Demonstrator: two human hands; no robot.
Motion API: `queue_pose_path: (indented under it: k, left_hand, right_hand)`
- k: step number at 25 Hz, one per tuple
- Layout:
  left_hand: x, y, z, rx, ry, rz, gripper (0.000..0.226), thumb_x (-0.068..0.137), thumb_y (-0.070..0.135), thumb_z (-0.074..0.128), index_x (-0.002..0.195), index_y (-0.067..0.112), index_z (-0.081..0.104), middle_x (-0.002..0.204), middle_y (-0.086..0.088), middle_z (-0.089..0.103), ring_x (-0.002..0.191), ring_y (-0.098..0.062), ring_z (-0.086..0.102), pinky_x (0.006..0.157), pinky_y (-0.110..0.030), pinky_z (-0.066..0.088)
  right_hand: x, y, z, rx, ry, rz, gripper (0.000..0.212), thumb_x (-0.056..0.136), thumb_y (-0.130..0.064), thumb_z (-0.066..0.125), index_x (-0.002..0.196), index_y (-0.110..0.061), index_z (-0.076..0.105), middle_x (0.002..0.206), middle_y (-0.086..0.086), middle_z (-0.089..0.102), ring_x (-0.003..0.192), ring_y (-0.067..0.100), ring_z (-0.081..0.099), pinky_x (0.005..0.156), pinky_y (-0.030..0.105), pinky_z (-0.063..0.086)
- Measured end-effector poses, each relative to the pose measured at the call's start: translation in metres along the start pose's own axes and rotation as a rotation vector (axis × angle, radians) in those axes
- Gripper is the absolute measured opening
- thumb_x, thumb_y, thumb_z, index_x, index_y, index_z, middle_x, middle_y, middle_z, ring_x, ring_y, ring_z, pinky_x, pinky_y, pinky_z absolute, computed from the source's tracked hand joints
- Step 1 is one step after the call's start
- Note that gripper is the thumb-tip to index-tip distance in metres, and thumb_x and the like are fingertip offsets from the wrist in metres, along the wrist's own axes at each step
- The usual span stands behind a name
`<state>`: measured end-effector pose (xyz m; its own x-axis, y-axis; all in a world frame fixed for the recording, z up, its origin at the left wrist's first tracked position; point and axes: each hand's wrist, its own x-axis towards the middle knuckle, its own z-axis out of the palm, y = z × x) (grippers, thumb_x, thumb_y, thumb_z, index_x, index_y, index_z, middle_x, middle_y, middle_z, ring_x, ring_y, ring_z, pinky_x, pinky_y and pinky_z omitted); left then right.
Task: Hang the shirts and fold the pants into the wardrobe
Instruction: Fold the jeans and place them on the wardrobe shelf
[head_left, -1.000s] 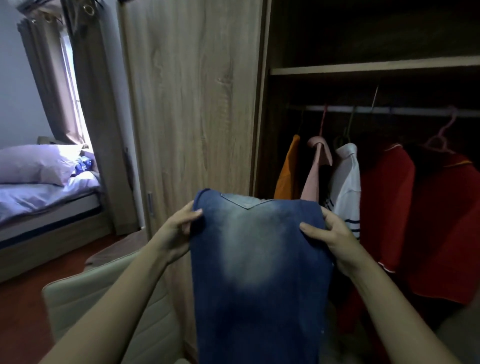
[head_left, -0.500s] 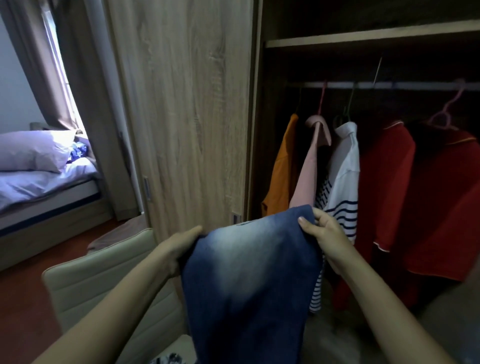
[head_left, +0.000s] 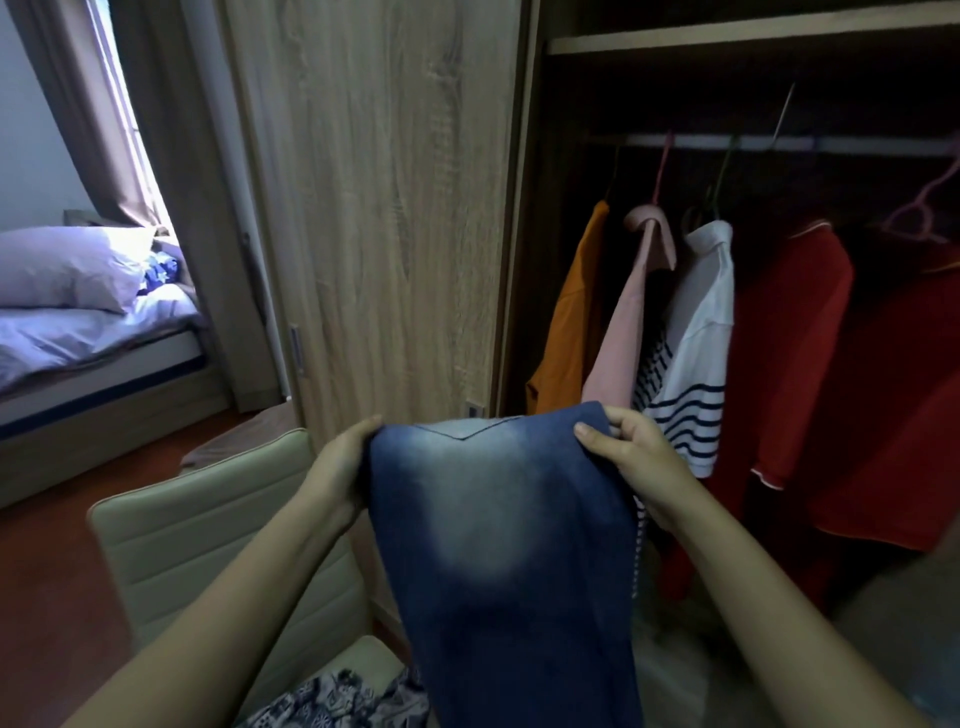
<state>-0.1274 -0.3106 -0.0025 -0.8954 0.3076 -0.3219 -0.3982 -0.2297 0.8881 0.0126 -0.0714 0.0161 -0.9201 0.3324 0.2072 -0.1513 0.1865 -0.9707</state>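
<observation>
Dim room, daylight from the window (head_left: 122, 119); wardrobe (head_left: 727, 104) interior shadowed, edges bowed.

Both bare forearms reach up from the lower corners of the frame and converge toward the middle. The left grip (head_left: 345, 462) is closed, fingers curled over and thumb tucked out of sight behind, pinching the left top edge of the jeans (head_left: 511, 545). Level with it and well apart, the right grip (head_left: 631, 457) is closed on the opposite edge, thumb on the near face, fingers wrapped behind, wrist bent slightly inward.
</observation>
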Motion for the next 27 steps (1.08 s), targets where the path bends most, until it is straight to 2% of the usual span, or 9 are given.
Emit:
queue_pose_path:
  k: [3,6,8,12,15,18,23,25,27]
  left_hand:
    - [-0.009,0.007,-0.005,-0.082,-0.195,0.052,0.019,0.089,0.018,0.055,0.083,0.008,0.070,0.077,-0.004,0.073,0.070,-0.014,0.069,0.071,-0.027,0.047]
    - [-0.011,0.004,-0.004,0.266,-0.206,-0.076,0.020,0.092,0.023,0.056,0.094,0.007,0.067,0.089,-0.009,0.072,0.083,-0.018,0.065,0.071,-0.028,0.047]
    - [-0.012,-0.002,0.000,0.368,-0.192,-0.120,0.023,0.092,0.022,0.058,0.100,0.002,0.067,0.098,-0.014,0.072,0.085,-0.020,0.067,0.070,-0.029,0.049]
    - [-0.008,0.001,0.006,0.118,-0.237,0.164,0.019,0.094,0.018,0.052,0.093,0.007,0.067,0.081,-0.003,0.074,0.078,-0.015,0.069,0.070,-0.023,0.052]
    - [-0.008,0.010,0.018,0.211,-0.115,0.308,0.021,0.093,0.026,0.056,0.085,0.011,0.068,0.086,-0.006,0.071,0.088,-0.019,0.065,0.078,-0.029,0.046]
    - [-0.014,0.019,0.025,0.154,0.078,0.388,0.025,0.092,0.026,0.058,0.072,0.012,0.064,0.077,-0.007,0.065,0.079,-0.020,0.059,0.072,-0.031,0.046]
    - [-0.020,0.020,0.019,0.000,-0.150,0.545,0.035,0.094,0.026,0.052,0.070,0.013,0.073,0.065,-0.001,0.068,0.063,-0.011,0.061,0.057,-0.021,0.050]
    - [-0.021,0.029,0.014,0.127,-0.256,0.625,0.020,0.091,0.019,0.055,0.087,0.012,0.072,0.079,-0.005,0.073,0.075,-0.015,0.067,0.064,-0.020,0.054]
    - [-0.021,0.042,0.004,0.234,-0.362,0.670,0.019,0.084,0.012,0.061,0.101,0.011,0.068,0.097,-0.010,0.073,0.091,-0.022,0.069,0.074,-0.027,0.056]
  right_hand:
    - [-0.002,0.000,-0.006,0.076,0.044,0.009,0.013,0.090,-0.011,0.057,0.097,-0.009,0.067,0.086,0.006,0.075,0.081,0.017,0.070,0.066,0.022,0.055]
    - [0.002,0.003,-0.009,0.076,0.086,0.028,0.016,0.089,-0.014,0.059,0.101,-0.007,0.067,0.091,0.008,0.074,0.086,0.020,0.070,0.071,0.027,0.054]
    - [0.002,0.007,-0.009,0.097,0.119,0.058,0.016,0.089,-0.016,0.060,0.100,-0.008,0.067,0.091,0.008,0.074,0.087,0.021,0.070,0.073,0.029,0.053]
    - [-0.001,0.006,-0.021,0.185,0.180,0.093,0.017,0.089,-0.020,0.059,0.095,-0.008,0.068,0.083,0.005,0.075,0.078,0.017,0.071,0.062,0.021,0.054]
    - [-0.001,0.006,-0.026,0.180,0.179,0.079,0.025,0.084,-0.025,0.061,0.100,-0.007,0.067,0.089,0.007,0.075,0.085,0.020,0.071,0.067,0.023,0.055]
    - [0.001,0.007,-0.022,0.160,0.185,0.067,0.036,0.083,-0.031,0.061,0.107,-0.005,0.065,0.095,0.011,0.074,0.091,0.023,0.070,0.077,0.030,0.055]
    - [0.005,-0.012,-0.020,0.121,0.186,0.033,0.027,0.093,-0.028,0.052,0.106,-0.008,0.065,0.097,0.013,0.073,0.094,0.026,0.069,0.078,0.032,0.054]
    - [0.004,-0.023,-0.025,0.092,0.097,-0.080,0.023,0.087,-0.022,0.060,0.109,-0.014,0.062,0.102,0.008,0.072,0.098,0.020,0.068,0.080,0.027,0.056]
    - [0.003,-0.033,-0.029,-0.018,0.048,-0.195,0.035,0.080,-0.012,0.068,0.112,-0.019,0.057,0.108,0.001,0.068,0.101,0.011,0.065,0.081,0.022,0.054]
